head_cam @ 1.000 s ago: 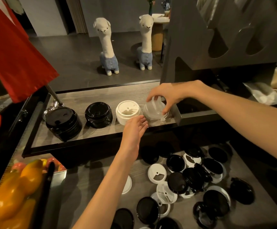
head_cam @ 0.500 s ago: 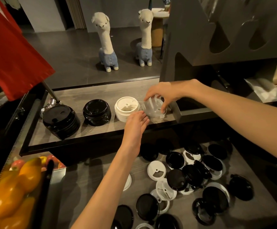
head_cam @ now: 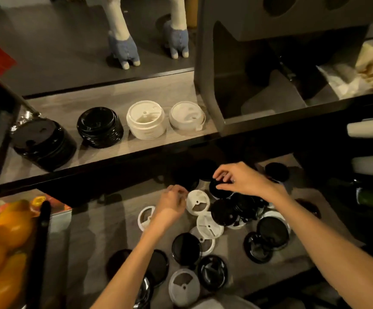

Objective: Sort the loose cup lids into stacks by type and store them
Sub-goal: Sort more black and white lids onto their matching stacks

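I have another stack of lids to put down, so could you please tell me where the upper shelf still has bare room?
The grey wood-grain shelf is bare behind the four stacks, and in front of the short black ribbed stack and the tall white stack. The row itself is tight, from the tall black stack to the low translucent stack.

Both hands are now off the shelf (head_cam: 105, 101) and down at the loose lids. The clear lid (head_cam: 186, 118) sits alone beside the white stack (head_cam: 146, 120). The left hand (head_cam: 170, 205) touches a white lid (head_cam: 197, 202); the right hand (head_cam: 243, 180) reaches onto a black lid (head_cam: 221, 192).
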Available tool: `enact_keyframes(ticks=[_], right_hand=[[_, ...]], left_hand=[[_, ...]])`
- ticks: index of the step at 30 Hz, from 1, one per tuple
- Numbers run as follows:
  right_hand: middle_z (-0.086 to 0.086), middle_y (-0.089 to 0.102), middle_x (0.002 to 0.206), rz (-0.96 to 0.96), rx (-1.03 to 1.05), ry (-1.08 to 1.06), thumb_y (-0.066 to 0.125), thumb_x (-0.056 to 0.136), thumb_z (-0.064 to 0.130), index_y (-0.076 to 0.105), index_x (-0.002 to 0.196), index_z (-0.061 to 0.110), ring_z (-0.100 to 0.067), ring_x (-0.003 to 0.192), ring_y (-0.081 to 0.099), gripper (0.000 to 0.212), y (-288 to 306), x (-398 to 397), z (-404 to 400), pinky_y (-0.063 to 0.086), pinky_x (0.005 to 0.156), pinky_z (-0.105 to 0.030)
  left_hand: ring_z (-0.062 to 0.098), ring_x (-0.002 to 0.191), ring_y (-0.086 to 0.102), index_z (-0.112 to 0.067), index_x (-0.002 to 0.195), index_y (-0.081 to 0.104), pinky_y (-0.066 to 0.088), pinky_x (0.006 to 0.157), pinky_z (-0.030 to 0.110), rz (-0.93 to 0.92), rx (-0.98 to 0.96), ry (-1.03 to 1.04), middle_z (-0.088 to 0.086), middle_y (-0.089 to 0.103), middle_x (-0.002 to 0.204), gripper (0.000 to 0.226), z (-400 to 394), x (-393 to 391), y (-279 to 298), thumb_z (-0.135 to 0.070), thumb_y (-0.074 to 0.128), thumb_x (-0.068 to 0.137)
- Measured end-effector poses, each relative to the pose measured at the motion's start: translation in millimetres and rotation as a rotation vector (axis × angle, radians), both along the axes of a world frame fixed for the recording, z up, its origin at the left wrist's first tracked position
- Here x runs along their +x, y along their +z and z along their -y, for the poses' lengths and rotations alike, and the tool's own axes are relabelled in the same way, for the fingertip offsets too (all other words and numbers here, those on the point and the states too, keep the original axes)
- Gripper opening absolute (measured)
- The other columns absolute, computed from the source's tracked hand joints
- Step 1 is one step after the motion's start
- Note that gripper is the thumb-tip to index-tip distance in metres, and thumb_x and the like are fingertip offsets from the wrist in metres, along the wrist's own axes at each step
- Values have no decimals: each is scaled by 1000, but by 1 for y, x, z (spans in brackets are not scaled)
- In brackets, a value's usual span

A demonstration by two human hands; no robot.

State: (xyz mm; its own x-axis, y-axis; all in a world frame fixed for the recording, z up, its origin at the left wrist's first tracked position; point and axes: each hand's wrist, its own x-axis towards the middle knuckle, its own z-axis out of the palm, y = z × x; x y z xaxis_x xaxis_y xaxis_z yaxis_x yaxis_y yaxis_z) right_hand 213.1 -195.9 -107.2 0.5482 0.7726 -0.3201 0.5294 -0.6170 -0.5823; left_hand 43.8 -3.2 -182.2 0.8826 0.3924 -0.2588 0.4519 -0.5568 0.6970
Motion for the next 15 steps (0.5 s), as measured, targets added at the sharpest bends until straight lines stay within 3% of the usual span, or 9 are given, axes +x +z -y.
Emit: enact_keyframes(ticks=[3,5,7,11,15], right_hand=[[-5,55,145,95,-225,-45,76,92,35,51,146,17,-24,135,52,62,-66,9,-5,45,109,-36],[-8,41,159,129,-267,-26,70,97,38,37,157,12,-27,146,40,72,-88,8,-18,36,118,-39],[-9,26,167,169,-317,24,60,103,42,24,162,10,-28,154,26,76,-99,7,-33,27,124,-42],[-9,13,172,222,-463,147,42,108,49,12,164,10,-28,159,10,75,-118,9,-48,12,128,-45],[-7,6,174,267,-458,224,38,110,46,8,165,11,-24,160,6,73,-135,-3,-39,7,129,-42]], left_hand=[[26,148,35,-13,146,50,33,119,36,-87,241,-181,5,38,158,48,-2,24,-42,-9,53,98],[29,157,14,-19,161,24,22,125,40,-179,309,-241,2,18,169,71,-3,38,-51,-10,57,99],[29,158,6,-22,165,6,21,125,41,-266,361,-297,2,9,172,83,-2,47,-54,-14,57,100],[25,159,-5,-19,164,-1,17,128,42,-465,464,-450,2,-5,173,84,-4,42,-65,-17,54,101],[22,158,-11,-16,164,-2,12,128,41,-455,546,-445,1,-8,173,76,-7,16,-77,-10,43,103]])
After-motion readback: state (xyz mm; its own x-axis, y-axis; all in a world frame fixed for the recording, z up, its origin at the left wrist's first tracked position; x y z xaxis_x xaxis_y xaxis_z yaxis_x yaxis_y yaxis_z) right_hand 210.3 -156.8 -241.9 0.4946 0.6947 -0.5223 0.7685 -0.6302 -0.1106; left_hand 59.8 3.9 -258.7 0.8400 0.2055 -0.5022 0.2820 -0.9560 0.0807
